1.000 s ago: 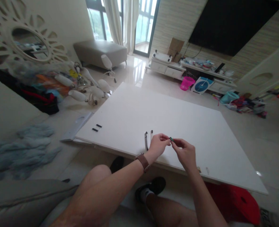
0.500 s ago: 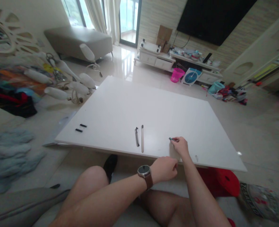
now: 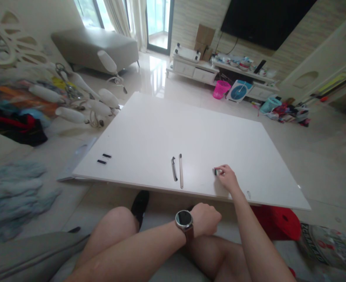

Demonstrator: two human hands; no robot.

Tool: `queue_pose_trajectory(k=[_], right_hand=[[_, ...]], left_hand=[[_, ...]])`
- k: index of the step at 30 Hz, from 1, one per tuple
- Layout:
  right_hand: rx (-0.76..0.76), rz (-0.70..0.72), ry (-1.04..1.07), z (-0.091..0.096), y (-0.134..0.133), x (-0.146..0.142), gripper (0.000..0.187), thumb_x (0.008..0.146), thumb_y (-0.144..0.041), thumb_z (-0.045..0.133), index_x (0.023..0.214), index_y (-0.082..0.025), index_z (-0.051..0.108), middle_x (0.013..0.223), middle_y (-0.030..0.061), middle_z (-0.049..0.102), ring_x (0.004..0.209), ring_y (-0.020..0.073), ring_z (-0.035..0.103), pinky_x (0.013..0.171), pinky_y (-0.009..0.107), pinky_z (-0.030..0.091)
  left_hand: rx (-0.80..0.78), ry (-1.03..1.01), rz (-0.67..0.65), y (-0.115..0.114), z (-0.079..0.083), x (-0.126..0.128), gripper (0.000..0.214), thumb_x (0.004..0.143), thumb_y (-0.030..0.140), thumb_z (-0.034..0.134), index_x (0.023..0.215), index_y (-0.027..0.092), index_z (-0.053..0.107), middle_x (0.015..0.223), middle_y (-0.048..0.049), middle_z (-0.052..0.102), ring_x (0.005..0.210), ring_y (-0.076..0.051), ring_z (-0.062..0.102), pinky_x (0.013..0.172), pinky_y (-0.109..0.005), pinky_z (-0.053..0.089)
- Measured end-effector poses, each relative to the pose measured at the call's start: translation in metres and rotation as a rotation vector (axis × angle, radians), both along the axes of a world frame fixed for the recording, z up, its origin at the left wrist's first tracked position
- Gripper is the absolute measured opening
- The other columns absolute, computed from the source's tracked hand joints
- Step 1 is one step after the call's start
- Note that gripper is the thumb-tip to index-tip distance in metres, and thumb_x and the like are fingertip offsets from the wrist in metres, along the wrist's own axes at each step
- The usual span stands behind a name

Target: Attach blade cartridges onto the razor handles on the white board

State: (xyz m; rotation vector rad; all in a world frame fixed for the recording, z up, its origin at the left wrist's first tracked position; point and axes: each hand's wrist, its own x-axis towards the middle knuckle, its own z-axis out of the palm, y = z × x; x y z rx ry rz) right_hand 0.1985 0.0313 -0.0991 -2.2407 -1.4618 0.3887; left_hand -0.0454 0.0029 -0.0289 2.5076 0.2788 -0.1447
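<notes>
Head view: we are working over a large white board (image 3: 149,129), its flat paleness probably keeping small parts easy to spot. Our left hand (image 3: 206,220) is hanging curled beyond the near edge, seemingly out of the way; its fingers are hidden, so we cannot tell whether it is gripping anything. Our right hand (image 3: 226,177) is poised at the board's near side, thumb and finger pressing together. Left of it, a pale slim tool (image 3: 181,171) and a dark bent-tipped tool (image 3: 174,170) are lying side by side, presumably for easy reach. Farther left, two black bars (image 3: 101,161) are lying apart from them. Between our right fingertips we are pinching a small dark piece (image 3: 215,172), likely for fine control; whether it is touching the board, we cannot tell.
</notes>
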Motion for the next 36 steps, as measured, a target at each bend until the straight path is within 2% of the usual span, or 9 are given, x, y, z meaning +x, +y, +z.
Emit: queue_pose_trajectory(k=[3,8,14,17,22,26,31,34,36], right_hand=[[0.018,0.059,-0.026,-0.003,-0.001,0.002,0.035,0.073,-0.010,0.051,0.092,-0.021,0.078,0.108,0.0066,0.067,0.083,0.0168,0.062,0.084,0.030,0.049],[0.031,-0.119,-0.077,-0.007,0.003,-0.005,0.027,0.078,-0.035,0.063,0.090,-0.017,0.079,0.099,0.0104,0.070,0.076,0.0200,0.062,0.078,0.034,0.049],[0.034,-0.243,-0.123,0.005,0.013,-0.018,0.030,0.072,-0.037,0.065,0.085,-0.014,0.079,0.090,0.0151,0.069,0.076,0.0261,0.061,0.075,0.040,0.047],[0.089,-0.191,-0.149,0.038,0.022,-0.048,0.038,0.073,-0.045,0.065,0.094,-0.015,0.076,0.092,0.0118,0.067,0.070,0.0228,0.062,0.073,0.041,0.049],[0.360,0.026,-0.122,0.139,0.007,-0.140,0.033,0.083,-0.049,0.060,0.096,-0.021,0.072,0.102,0.0077,0.067,0.077,0.0202,0.065,0.070,0.034,0.053],[0.196,0.125,-0.135,0.180,-0.039,-0.169,0.037,0.079,-0.055,0.058,0.091,-0.023,0.073,0.099,0.0080,0.071,0.081,0.0252,0.067,0.076,0.040,0.054],[-0.232,0.093,0.024,0.141,-0.127,-0.139,0.050,0.068,-0.064,0.056,0.086,-0.021,0.074,0.098,0.0134,0.076,0.100,0.0383,0.068,0.093,0.052,0.051],[-0.247,-0.084,0.188,0.107,-0.182,-0.142,0.056,0.071,-0.066,0.049,0.093,-0.020,0.073,0.111,0.0143,0.074,0.115,0.0385,0.064,0.107,0.051,0.045],[-0.085,-0.134,0.301,0.094,-0.209,-0.159,0.060,0.079,-0.065,0.040,0.109,-0.021,0.068,0.125,0.0125,0.069,0.122,0.0338,0.061,0.109,0.047,0.045]], left_hand=[[-0.006,0.012,-0.005,0.002,0.004,-0.003,0.021,0.084,0.020,0.056,0.093,0.012,0.074,0.092,-0.0181,0.075,0.085,-0.031,0.073,0.068,-0.040,0.059],[-0.013,0.012,-0.001,0.008,0.009,-0.018,0.022,0.085,0.023,0.056,0.096,0.013,0.073,0.095,-0.0179,0.075,0.088,-0.032,0.073,0.069,-0.040,0.058],[-0.007,0.085,0.021,0.020,0.012,-0.052,0.025,0.086,0.023,0.053,0.097,0.015,0.073,0.098,-0.0173,0.074,0.087,-0.031,0.073,0.065,-0.038,0.056],[0.019,0.062,0.020,0.034,0.019,-0.063,0.026,0.087,0.023,0.052,0.096,0.013,0.074,0.098,-0.0166,0.074,0.087,-0.030,0.072,0.063,-0.037,0.054],[-0.012,-0.122,0.081,0.068,0.045,-0.082,0.035,0.091,0.038,0.048,0.090,0.016,0.076,0.084,-0.0122,0.073,0.076,-0.024,0.068,0.061,-0.032,0.047],[-0.104,-0.185,0.205,0.078,0.064,-0.105,0.042,0.091,0.043,0.049,0.082,0.012,0.075,0.072,-0.0098,0.070,0.064,-0.016,0.058,0.058,-0.029,0.038],[-0.249,-0.217,0.203,0.060,0.102,-0.133,0.046,0.091,0.049,0.052,0.069,0.012,0.070,0.057,-0.0018,0.058,0.056,-0.011,0.049,0.057,-0.026,0.034],[-0.231,-0.245,0.143,0.046,0.127,-0.159,0.052,0.091,0.053,0.049,0.064,0.013,0.066,0.052,0.0004,0.052,0.053,-0.010,0.044,0.056,-0.026,0.032],[-0.177,-0.223,0.103,0.043,0.137,-0.184,0.052,0.090,0.054,0.051,0.062,0.012,0.066,0.052,0.0003,0.052,0.053,-0.010,0.043,0.055,-0.026,0.031]])
